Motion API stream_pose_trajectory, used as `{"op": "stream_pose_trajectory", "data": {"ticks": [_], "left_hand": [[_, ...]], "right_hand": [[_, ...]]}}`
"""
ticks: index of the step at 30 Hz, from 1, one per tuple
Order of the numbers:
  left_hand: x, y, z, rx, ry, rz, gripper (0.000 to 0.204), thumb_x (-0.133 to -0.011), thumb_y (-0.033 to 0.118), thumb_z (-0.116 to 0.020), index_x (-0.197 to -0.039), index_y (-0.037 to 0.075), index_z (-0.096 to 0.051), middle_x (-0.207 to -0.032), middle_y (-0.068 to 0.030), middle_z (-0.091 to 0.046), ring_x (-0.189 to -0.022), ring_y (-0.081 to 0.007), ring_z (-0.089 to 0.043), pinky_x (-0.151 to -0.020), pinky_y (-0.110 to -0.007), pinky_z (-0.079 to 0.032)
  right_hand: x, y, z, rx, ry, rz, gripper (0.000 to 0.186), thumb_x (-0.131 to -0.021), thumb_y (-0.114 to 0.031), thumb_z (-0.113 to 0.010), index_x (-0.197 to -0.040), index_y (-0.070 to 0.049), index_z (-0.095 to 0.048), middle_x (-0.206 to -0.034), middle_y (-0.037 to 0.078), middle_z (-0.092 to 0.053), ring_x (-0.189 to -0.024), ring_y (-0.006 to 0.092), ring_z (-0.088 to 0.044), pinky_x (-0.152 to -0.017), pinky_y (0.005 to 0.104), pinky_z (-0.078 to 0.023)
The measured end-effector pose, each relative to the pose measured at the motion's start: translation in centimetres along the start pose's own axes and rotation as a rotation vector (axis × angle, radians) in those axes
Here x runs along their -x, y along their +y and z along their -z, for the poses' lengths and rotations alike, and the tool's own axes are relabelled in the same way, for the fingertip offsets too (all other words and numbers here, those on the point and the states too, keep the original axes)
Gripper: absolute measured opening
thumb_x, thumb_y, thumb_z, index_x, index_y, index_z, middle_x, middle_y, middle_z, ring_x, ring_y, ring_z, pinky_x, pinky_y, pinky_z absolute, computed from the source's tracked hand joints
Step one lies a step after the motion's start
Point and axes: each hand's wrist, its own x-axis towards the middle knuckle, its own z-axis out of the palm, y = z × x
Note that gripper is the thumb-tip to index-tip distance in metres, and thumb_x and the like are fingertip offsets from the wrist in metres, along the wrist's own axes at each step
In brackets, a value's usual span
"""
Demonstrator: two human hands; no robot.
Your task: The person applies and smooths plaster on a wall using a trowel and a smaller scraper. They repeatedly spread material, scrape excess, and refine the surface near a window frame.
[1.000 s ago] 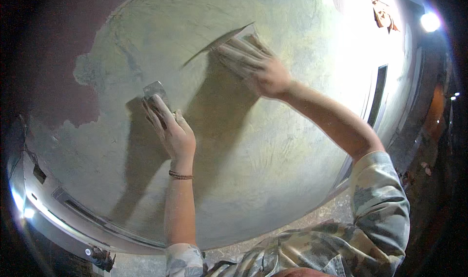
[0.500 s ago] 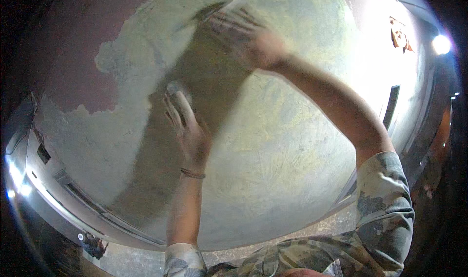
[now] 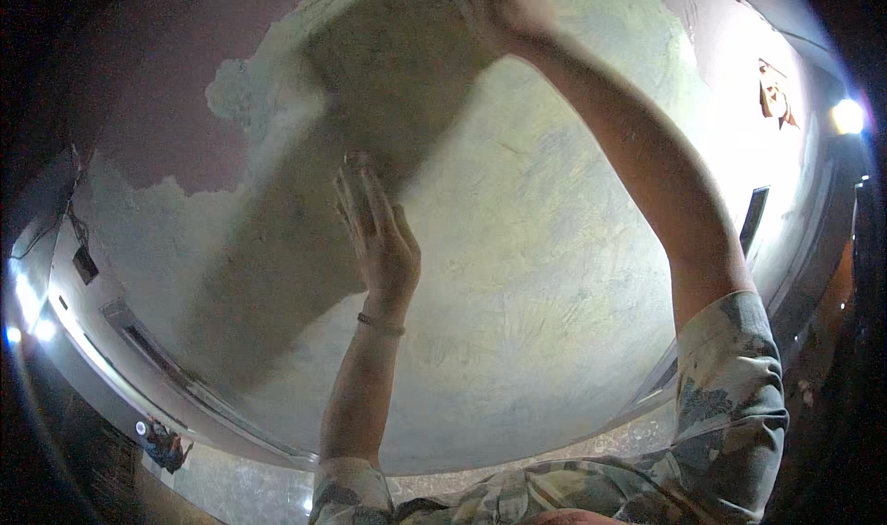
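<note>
Pale green and chalky grey, mottled with yellowish smears, a broad coated surface (image 3: 554, 275) fills most of the view, its film swirled with thin, fan-like streaks and blotches. Toward the upper left it breaks off in a ragged, lobed edge against a smooth, dull mauve-brown area (image 3: 176, 123). The person's left hand (image 3: 383, 243) is raised over the middle of this surface, fingers long and nearly straight, gripping a small, dark, blunt-ended tool (image 3: 355, 160) whose tip shows just past the fingertips; shadow swallows its finer shape, and whether it touches the coating cannot be told. A thin, dark, cord-like bracelet (image 3: 381, 324) circles that wrist. The right hand (image 3: 508, 12) reaches to the top edge of the view, blurred and partly cut off, so its grip and anything in it cannot be made out. A wide, soft-edged brown shadow (image 3: 277, 248) slants across the coating behind both hands. The right upper arm wears a loose camouflage cloth sleeve (image 3: 725, 368) in pale grey, olive and dark patches, creased near the shoulder. Farther right, a round, glaring white lamp (image 3: 847, 116) lights the surface, bleaching the area beside it.
</note>
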Motion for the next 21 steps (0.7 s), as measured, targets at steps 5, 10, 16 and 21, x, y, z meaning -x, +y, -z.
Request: {"op": "stream_pose_trajectory", "data": {"ticks": [5, 10, 16, 21], "left_hand": [[0.0, -0.3, -0.2, 0.022, 0.03, -0.029, 0.064, -0.111, 0.015, -0.04, -0.167, 0.003, -0.013, -0.173, -0.0227, -0.016, -0.159, -0.0463, -0.015, -0.127, -0.061, -0.017], [0.2, -0.2, -0.2, -0.043, 0.024, 0.016, 0.062, -0.11, 0.014, -0.04, -0.166, 0.002, -0.015, -0.172, -0.0246, -0.017, -0.158, -0.0463, -0.016, -0.127, -0.062, -0.018], [0.3, -0.4, 0.0, 0.058, 0.064, -0.026, 0.065, -0.109, 0.011, -0.042, -0.165, -0.002, -0.013, -0.171, -0.0272, -0.016, -0.158, -0.0462, -0.016, -0.129, -0.059, -0.018], [0.8, 0.2, 0.7, 0.08, -0.077, 0.151, 0.076, -0.1, 0.001, -0.049, -0.165, -0.003, -0.01, -0.169, -0.0316, -0.016, -0.157, -0.0489, -0.015, -0.13, -0.057, -0.017]], "right_hand": [[2.4, -7.2, -1.4, 0.185, -0.08, 0.271, 0.044, -0.096, -0.031, -0.06, -0.138, -0.019, -0.066, -0.163, 0.003, -0.045, -0.153, 0.0288, -0.036, -0.128, 0.0546, -0.026], [0.6, -4.5, 1.4, 0.023, -0.683, -0.167, 0.035, -0.097, -0.032, -0.058, -0.122, -0.011, -0.073, -0.113, 0.015, -0.074, -0.105, 0.0383, -0.07, -0.097, 0.0504, -0.055], [4.0, -3.2, -0.3, 0.166, -0.137, 0.034, 0.05, -0.098, -0.027, -0.057, -0.147, -0.016, -0.059, -0.152, 0.007, -0.053, -0.141, 0.029, -0.046, -0.119, 0.0515, -0.032], [12.9, -9.9, 2.8, -0.041, -0.309, 0.316, 0.063, -0.098, -0.03, -0.061, -0.157, -0.016, -0.045, -0.166, 0.003, -0.04, -0.156, 0.0257, -0.032, -0.131, 0.053, -0.019]]}}
